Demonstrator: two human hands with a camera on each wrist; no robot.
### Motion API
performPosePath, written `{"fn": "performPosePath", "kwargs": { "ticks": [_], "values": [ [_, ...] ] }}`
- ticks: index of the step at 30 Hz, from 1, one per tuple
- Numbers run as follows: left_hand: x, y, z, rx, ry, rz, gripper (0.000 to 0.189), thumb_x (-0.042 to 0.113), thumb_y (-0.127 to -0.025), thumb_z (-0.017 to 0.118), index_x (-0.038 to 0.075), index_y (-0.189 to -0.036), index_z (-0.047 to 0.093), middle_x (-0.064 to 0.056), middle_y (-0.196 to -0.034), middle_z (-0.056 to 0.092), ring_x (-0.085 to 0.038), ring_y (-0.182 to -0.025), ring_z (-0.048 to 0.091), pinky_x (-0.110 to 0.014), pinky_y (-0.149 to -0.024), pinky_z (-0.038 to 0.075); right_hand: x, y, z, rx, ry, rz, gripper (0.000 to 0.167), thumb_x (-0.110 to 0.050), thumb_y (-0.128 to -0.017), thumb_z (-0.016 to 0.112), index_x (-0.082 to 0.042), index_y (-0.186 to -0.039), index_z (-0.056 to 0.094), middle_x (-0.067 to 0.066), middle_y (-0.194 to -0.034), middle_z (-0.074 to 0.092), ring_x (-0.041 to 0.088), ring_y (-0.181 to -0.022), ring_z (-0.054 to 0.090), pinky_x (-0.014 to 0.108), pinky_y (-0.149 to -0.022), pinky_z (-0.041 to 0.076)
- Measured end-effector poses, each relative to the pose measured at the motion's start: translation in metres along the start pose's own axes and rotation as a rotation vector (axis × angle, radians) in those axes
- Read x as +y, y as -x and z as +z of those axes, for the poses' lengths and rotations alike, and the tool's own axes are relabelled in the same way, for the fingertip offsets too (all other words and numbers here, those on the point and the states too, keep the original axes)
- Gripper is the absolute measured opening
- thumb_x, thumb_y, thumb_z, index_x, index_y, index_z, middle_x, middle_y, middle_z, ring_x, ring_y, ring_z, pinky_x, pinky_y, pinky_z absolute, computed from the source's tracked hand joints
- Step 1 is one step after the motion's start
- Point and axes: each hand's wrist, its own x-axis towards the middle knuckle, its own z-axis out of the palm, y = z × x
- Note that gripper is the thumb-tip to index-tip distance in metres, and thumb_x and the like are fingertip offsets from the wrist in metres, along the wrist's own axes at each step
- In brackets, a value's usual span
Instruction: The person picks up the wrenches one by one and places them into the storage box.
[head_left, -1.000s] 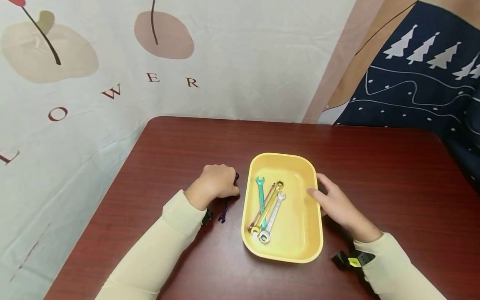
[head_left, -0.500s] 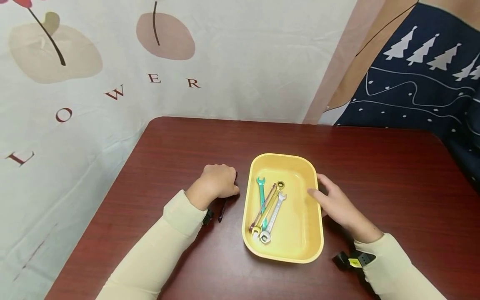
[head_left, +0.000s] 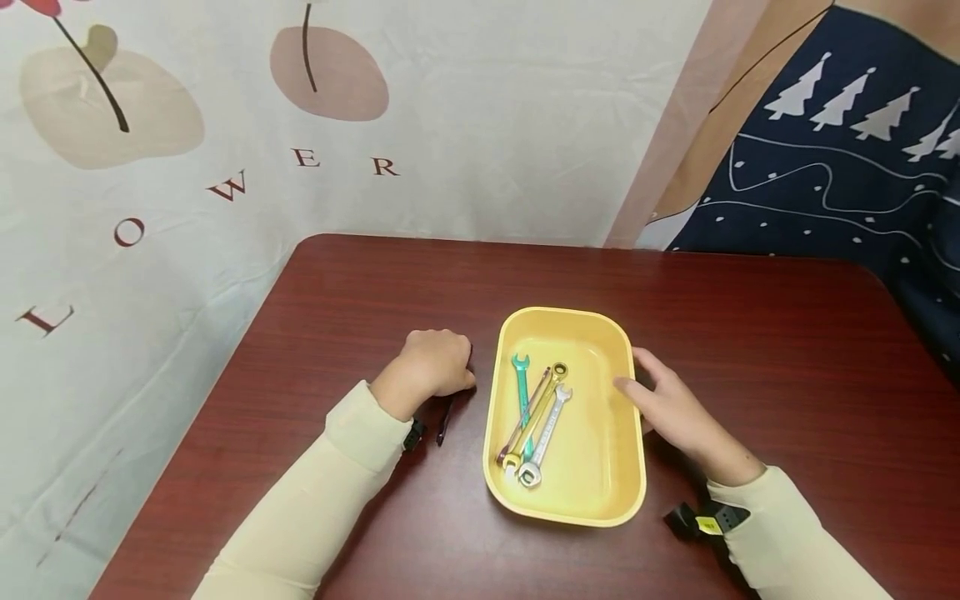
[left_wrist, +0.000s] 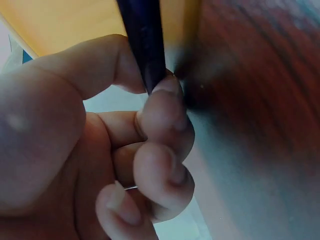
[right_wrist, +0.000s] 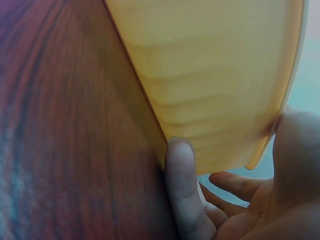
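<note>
Left of the yellow plastic bin (head_left: 596, 450), my left hand (head_left: 429, 367) pinches a dark purple wrench (head_left: 444, 423) between thumb and fingertips. The left wrist view shows the wrench shaft (left_wrist: 145, 40) held close over the table. The head view catches it edge-on, its middle covered by the hand. My right hand (head_left: 678, 414) grips the bin's right side, thumb over the rim and fingers on the outer wall (right_wrist: 200, 90). Inside the bin lie a green wrench (head_left: 522, 383), a gold ratchet wrench (head_left: 542, 414), a silver wrench (head_left: 552, 425) and a thin bronze-coloured wrench (head_left: 514, 437).
The bin stands on a reddish-brown wooden table (head_left: 795, 350). A pale printed cloth (head_left: 510, 125) hangs behind the far edge, with a navy tree-patterned part (head_left: 825, 175) at the right. A black wrist camera (head_left: 705, 521) sits below my right wrist.
The purple wrench has rolled from showing its jaw flat to lying edge-on, in the first half second. Both hands and the bin have stayed in place.
</note>
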Motion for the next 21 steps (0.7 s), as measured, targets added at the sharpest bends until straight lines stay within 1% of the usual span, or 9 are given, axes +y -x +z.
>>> {"fn": "performPosePath", "kwargs": {
  "ticks": [5,9,16,18,21],
  "values": [
    [0.0004,-0.0005,0.0008,0.007,-0.041,0.0,0.025,0.035,-0.093,0.062,0.012,-0.092,0.071,-0.009,-0.103,0.072,-0.028,-0.087,0.067,-0.051,-0.083,0.053,0.0011,-0.0004,0.0006,0.004,-0.002,-0.002,0.054,-0.025,-0.101,0.053,-0.014,-0.15,0.035,0.02,-0.092,0.071,0.026,-0.071,0.074,0.045,-0.058,0.059],
    [0.0016,0.0005,0.0,0.022,-0.054,-0.006,0.025,0.035,-0.094,0.059,0.013,-0.093,0.071,-0.009,-0.104,0.072,-0.029,-0.089,0.068,-0.051,-0.081,0.053,0.0014,-0.0004,0.0005,0.002,-0.009,-0.001,0.053,-0.024,-0.1,0.053,-0.014,-0.15,0.035,0.019,-0.091,0.071,0.025,-0.07,0.073,0.046,-0.058,0.059],
    [0.0011,0.0008,0.0002,0.097,-0.028,0.005,0.025,0.031,-0.091,0.056,0.015,-0.076,0.066,-0.008,-0.101,0.073,-0.028,-0.088,0.068,-0.052,-0.079,0.053,0.0004,0.0002,0.0003,0.0,-0.013,0.0,0.053,-0.024,-0.101,0.053,-0.014,-0.15,0.035,0.02,-0.092,0.071,0.026,-0.071,0.074,0.046,-0.058,0.059],
    [0.0014,0.0013,-0.0005,0.11,-0.021,0.005,0.026,0.03,-0.09,0.055,0.016,-0.07,0.061,-0.006,-0.095,0.071,-0.026,-0.084,0.067,-0.051,-0.076,0.053,0.0002,0.0002,0.0004,0.0,-0.011,0.0,0.054,-0.024,-0.101,0.053,-0.014,-0.15,0.034,0.02,-0.092,0.071,0.026,-0.07,0.074,0.046,-0.058,0.059],
    [0.003,0.0031,-0.0028,0.127,-0.01,0.01,0.029,0.029,-0.09,0.054,0.017,-0.063,0.054,-0.004,-0.08,0.066,-0.022,-0.074,0.062,-0.047,-0.071,0.051,0.0,0.0002,0.0004,-0.001,-0.012,-0.001,0.053,-0.024,-0.101,0.053,-0.014,-0.15,0.035,0.02,-0.092,0.071,0.026,-0.071,0.074,0.046,-0.058,0.059]
  ]
}}
